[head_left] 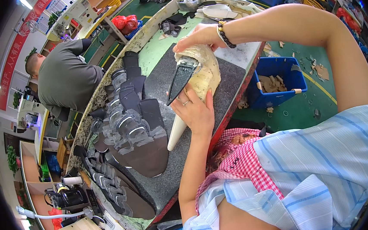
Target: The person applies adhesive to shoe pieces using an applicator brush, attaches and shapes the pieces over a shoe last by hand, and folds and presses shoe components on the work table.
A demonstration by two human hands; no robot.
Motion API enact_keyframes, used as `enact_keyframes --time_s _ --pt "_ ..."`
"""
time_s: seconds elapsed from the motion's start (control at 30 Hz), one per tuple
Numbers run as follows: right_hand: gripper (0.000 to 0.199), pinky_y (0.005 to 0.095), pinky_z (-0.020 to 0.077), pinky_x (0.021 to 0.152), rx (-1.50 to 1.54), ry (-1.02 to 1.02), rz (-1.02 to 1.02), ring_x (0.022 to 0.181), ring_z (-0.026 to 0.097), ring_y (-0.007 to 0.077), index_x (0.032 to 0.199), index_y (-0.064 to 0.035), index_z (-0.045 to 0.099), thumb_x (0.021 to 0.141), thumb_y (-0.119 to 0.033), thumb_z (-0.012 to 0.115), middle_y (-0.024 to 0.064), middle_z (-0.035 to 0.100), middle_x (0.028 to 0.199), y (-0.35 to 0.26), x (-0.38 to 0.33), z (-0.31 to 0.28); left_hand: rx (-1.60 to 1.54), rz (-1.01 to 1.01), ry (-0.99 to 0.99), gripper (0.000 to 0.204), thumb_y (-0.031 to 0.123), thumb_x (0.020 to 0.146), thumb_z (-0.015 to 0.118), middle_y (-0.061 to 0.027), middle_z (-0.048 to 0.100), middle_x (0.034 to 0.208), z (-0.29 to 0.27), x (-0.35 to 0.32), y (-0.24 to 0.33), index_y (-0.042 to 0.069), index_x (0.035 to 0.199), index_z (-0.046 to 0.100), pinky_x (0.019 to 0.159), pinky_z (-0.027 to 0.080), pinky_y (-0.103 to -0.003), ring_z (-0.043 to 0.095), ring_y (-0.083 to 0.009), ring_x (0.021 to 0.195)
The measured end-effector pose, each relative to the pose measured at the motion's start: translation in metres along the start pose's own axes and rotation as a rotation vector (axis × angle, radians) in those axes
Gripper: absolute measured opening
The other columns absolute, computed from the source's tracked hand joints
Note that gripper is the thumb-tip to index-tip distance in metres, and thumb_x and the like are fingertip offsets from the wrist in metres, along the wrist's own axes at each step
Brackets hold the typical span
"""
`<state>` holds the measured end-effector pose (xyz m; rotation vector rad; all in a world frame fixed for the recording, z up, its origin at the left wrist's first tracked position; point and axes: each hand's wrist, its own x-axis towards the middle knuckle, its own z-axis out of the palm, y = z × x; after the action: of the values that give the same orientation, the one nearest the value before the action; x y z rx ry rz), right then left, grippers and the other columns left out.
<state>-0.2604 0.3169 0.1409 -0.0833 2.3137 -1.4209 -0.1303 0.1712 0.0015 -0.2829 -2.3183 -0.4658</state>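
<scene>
**Black pc held at pale form, both hands on**

The pale form [211, 76] sits btwn the hands, above the dark speckled mat [232, 89] nr the table's right edge. R hand [203, 36] grips its upper end from above, fingers curled over. L hand [198, 115] is partly closed round the lower part: fingers at the lower end of the black pc [181, 78], thumb up along the form's side. Some contact is hidden, so can't tell how hard it presses.

Step in hand, as I read it: steadying the black pc against the form. To do it well: R hand anchors, L fingers do the fine work. Line up the pc's long axis first, then press from the middle out so no edge lifts. Watch the narrow tip; it could drift sideways. Go easy on the rough coat, as it may flake.

Materials: form is cream, lumpy, matte, w/ a rounded side. Black pc is long, tapers to a pt, fine raised texture, prob. rubber or plastic. Below the L hand, a smooth white tapered length [177, 133]; can't tell if it's part of the form. Left on the table, dark cut pcs [141, 155] overlap in rows: flat, matte, rounded ends, greyish shiny bands.
</scene>
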Motion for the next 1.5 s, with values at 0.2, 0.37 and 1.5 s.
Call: enact_keyframes --time_s 0.2,0.37,1.5 --pt "0.060 0.0267 0.0466 0.062 0.004 -0.108 -0.022 0.067 0.057 0.0101 0.099 -0.0103 0.072 0.068 -0.061 0.078 0.0015 0.064 0.083 -0.002 -0.015 -0.009 0.035 -0.008 0.030 0.067 0.035 0.080 0.074 -0.0230 0.051 0.122 -0.001 -0.002 -0.001 -0.005 0.127 0.048 0.098 0.035 -0.053 0.045 -0.0412 0.113" --pt "0.035 0.0252 0.0503 0.078 0.338 -0.158 -0.533 0.088 0.062 0.0087 0.113 0.0035 0.065 0.087 -0.019 0.072 0.0024 0.067 0.098 0.063 -0.024 -0.016 0.038 -0.016 0.020 0.067 0.033 0.079 0.075 -0.0222 0.051 0.122 -0.003 -0.001 0.002 -0.005 0.127 0.049 0.097 0.034 -0.053 0.044 -0.0409 0.112" --pt "0.033 0.0246 0.0503 0.068 0.437 -0.193 -0.123 0.079 0.062 0.0079 0.101 -0.0042 0.070 0.082 -0.030 0.075 0.0013 0.068 0.091 0.037 -0.016 -0.017 -0.115 -0.045 -0.110 0.074 0.036 0.082 0.072 -0.0295 0.039 0.137 0.001 -0.006 -0.002 -0.008 0.134 0.043 0.104 0.029 -0.061 0.032 -0.0541 0.128"
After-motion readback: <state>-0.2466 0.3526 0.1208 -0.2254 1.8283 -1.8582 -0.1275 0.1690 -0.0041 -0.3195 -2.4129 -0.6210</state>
